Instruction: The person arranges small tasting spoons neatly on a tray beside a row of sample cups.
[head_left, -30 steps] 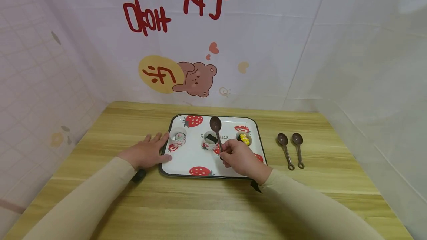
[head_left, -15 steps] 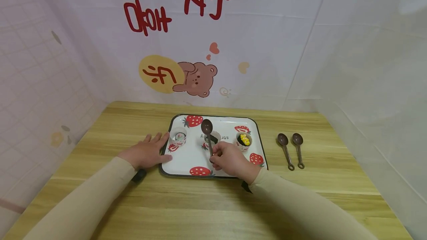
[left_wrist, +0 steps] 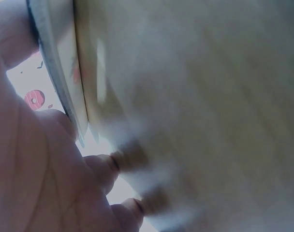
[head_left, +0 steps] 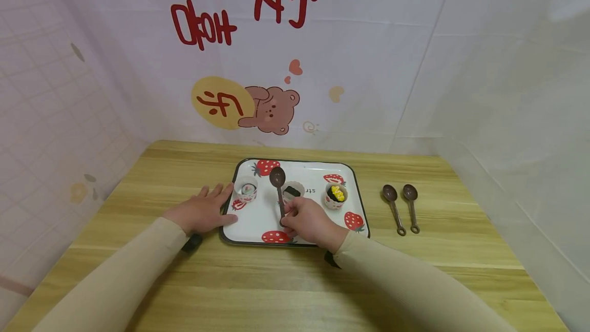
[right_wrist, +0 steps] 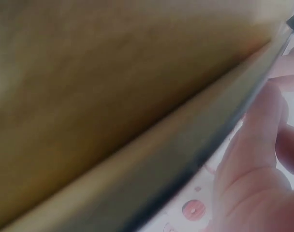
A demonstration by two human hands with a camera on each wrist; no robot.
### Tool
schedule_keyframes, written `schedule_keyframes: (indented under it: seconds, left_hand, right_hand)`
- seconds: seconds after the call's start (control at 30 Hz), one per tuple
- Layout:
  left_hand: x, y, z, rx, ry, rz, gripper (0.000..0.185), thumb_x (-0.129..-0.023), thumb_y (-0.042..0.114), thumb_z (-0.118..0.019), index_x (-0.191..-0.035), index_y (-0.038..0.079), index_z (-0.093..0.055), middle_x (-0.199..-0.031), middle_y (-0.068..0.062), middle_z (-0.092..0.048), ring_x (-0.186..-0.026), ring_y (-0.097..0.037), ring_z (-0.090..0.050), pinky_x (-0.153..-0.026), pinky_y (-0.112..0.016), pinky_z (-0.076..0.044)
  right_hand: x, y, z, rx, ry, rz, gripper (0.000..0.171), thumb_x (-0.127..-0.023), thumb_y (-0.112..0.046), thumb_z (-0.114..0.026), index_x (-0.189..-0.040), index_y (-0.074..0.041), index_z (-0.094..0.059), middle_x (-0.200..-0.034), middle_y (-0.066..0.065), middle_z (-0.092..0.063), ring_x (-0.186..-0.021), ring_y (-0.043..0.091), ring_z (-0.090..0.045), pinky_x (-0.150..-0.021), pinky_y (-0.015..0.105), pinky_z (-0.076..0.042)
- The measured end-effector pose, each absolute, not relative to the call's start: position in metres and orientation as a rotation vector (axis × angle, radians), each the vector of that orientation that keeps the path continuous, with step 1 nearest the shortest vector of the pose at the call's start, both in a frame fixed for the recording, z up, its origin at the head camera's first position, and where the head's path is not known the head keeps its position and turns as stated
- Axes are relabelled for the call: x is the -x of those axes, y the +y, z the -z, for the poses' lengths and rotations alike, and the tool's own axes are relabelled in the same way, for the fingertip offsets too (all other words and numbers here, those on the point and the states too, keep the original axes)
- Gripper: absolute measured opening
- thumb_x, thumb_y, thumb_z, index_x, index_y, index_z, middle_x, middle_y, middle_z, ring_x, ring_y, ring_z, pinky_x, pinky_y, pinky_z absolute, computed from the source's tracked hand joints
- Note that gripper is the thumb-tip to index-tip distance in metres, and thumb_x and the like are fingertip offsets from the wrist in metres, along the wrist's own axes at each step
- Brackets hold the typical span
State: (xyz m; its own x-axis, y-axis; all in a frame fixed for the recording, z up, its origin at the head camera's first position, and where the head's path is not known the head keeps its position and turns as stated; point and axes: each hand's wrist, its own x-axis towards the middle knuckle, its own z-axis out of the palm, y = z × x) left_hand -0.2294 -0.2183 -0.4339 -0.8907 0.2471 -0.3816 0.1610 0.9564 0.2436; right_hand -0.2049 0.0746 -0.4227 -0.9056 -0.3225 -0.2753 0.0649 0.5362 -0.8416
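A white strawberry-print tray [head_left: 258,219] lies on the wooden table. My right hand [head_left: 308,222] pinches the handle of a brown spoon [head_left: 278,184], whose bowl stands above the tray between two small paper cups. The left cup [head_left: 246,189] is at the tray's left side, the middle cup [head_left: 292,191] holds something dark, and the right cup [head_left: 336,194] holds yellow pieces. My left hand [head_left: 203,211] lies flat on the table, fingers straight, touching the tray's left edge [left_wrist: 57,82]. The right wrist view shows only the tray rim [right_wrist: 205,145] and blurred fingers [right_wrist: 256,159].
Two more brown spoons [head_left: 393,206] [head_left: 412,205] lie side by side on the table right of the tray. A printed sheet with a bear and red lettering [head_left: 272,109] hangs behind the table; pale walls close both sides.
My right hand has carried the spoon leftward across the tray, from near the right cup to left of the middle cup. The left hand has stayed put.
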Motion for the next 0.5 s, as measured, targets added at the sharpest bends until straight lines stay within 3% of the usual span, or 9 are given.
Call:
schedule_keyframes:
  seconds: [0.5]
  left_hand:
    - [0.2302,-0.2188,0.4348,-0.31,2.695,-0.271,0.107,-0.095,0.076,-0.055,-0.171,0.015,-0.012,-0.175,-0.026,-0.014,-0.155,-0.063,-0.009,-0.118,-0.079,-0.023]
  right_hand:
    - [0.2068,0.0641,0.422,0.142,2.314,1.351,0.011,-0.096,-0.008,-0.074,-0.104,-0.005,-0.068,-0.083,0.008,-0.075,-0.064,0.016,-0.071,-0.063,0.031,-0.063]
